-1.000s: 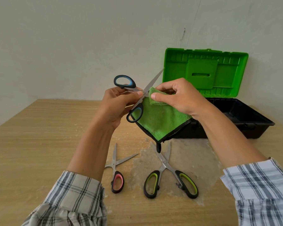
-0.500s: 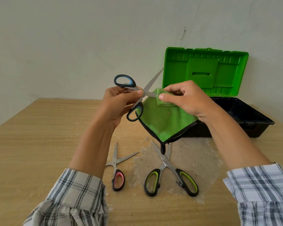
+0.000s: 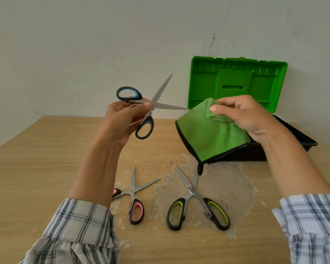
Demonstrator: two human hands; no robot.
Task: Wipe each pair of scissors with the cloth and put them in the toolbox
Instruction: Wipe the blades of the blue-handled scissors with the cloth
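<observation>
1. Mid-wipe, first pair in hand: a person's left hand (image 3: 120,122) holds the blue-handled scissors (image 3: 161,94) up over the wooden table (image 3: 36,159). Thumb and fingers are clamped on the shanks just by the pivot. The blades are spread wide, one pointing up and right, the other level toward the right.

2. The right hand (image 3: 250,115) has its thumb and curled fingers pinched on a bunched fold of the green microfibre cloth (image 3: 208,136). The rest of the cloth hangs down, black-edged. The level blade's tip meets the cloth's upper corner; whether steel is touching fabric or stops just short is hard to tell from this angle.

3. The judgement here is that one blade's pass is at its end. The next move likely calls for the cloth to take the other blade, pinched flat from the back and clear of the edge. Then the blades would be closed before the pair goes right and far to the box.

4. The open toolbox (image 3: 236,77), green lid upright and black tray below, sits at the far right against the wall. Its inside is mostly hidden behind cloth and hand.

5. Two pairs lie near on the table, blades apart: pink-handled scissors (image 3: 133,189) to the left and lime-handled scissors (image 3: 191,191) just to their right, on a pale scuffed patch.
</observation>
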